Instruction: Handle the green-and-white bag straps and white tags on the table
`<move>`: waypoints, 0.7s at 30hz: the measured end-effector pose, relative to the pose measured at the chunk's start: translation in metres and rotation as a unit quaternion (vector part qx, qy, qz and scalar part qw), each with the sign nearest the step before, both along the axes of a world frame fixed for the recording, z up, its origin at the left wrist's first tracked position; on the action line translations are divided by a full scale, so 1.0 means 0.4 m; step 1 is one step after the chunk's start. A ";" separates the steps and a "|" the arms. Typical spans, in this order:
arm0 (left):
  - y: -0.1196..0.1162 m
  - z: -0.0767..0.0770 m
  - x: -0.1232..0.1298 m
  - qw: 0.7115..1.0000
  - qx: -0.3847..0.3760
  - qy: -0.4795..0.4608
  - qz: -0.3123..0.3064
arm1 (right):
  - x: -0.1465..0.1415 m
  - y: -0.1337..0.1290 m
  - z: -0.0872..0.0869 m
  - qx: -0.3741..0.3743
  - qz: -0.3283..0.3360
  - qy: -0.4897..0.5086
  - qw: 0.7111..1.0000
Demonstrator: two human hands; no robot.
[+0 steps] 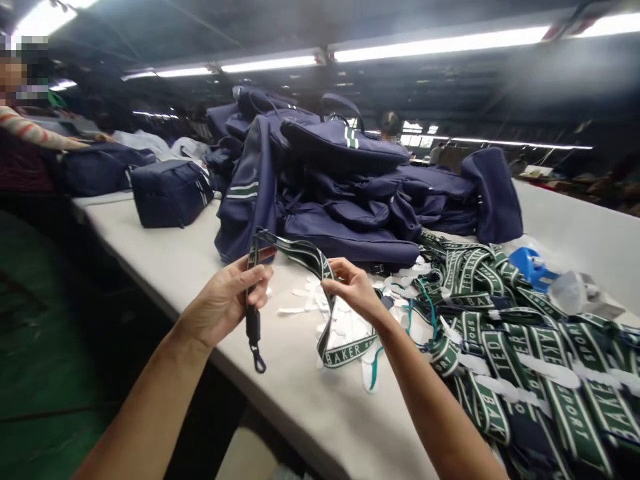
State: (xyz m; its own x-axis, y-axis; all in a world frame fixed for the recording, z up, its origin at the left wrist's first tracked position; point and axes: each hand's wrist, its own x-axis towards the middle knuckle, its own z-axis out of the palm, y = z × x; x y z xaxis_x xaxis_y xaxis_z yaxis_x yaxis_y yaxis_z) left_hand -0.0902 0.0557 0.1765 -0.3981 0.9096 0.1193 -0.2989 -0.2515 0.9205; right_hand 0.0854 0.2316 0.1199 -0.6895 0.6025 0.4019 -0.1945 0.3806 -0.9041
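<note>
A dark green webbing strap [350,352] with white lettering stretches between my hands above the table's front edge. My left hand [227,297] is closed around one end of it, where a dark clip [259,360] hangs below a black pad. Farther along, my right hand [353,287] pinches the same strap between thumb and fingers. Part of the strap loops down below that hand and runs behind my right forearm. Under the strap, white paper scraps [345,327] lie scattered on the table. Some of the strap's far end is hidden.
A heap of navy bags [340,200] fills the table [295,387] ahead. Many lettered straps [505,353] are piled at right, near a blue tape dispenser [533,267]. A boxy navy bag [170,193] stands at left, and another person's striped sleeve [40,130] reaches in beyond it.
</note>
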 end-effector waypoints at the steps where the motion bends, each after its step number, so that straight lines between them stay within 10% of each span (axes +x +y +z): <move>1: -0.007 0.015 -0.002 1.000 -0.002 0.018 0.002 | -0.015 -0.001 -0.028 0.055 -0.005 -0.013 0.998; 10: -0.081 0.066 -0.006 0.992 -0.007 0.117 0.055 | -0.088 -0.059 -0.243 0.243 -0.098 -0.186 0.947; 21: -0.093 0.046 0.118 0.993 0.004 0.121 0.006 | -0.134 -0.228 -0.049 0.153 -0.031 0.050 0.987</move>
State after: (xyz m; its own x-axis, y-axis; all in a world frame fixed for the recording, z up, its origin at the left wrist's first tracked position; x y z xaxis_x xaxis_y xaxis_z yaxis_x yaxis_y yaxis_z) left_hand -0.0428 0.0187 0.1948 -0.3675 0.9036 0.2201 -0.0653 -0.2611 0.9631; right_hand 0.0319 0.1403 0.1003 -0.6027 0.4834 0.6350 -0.2438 0.6461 -0.7233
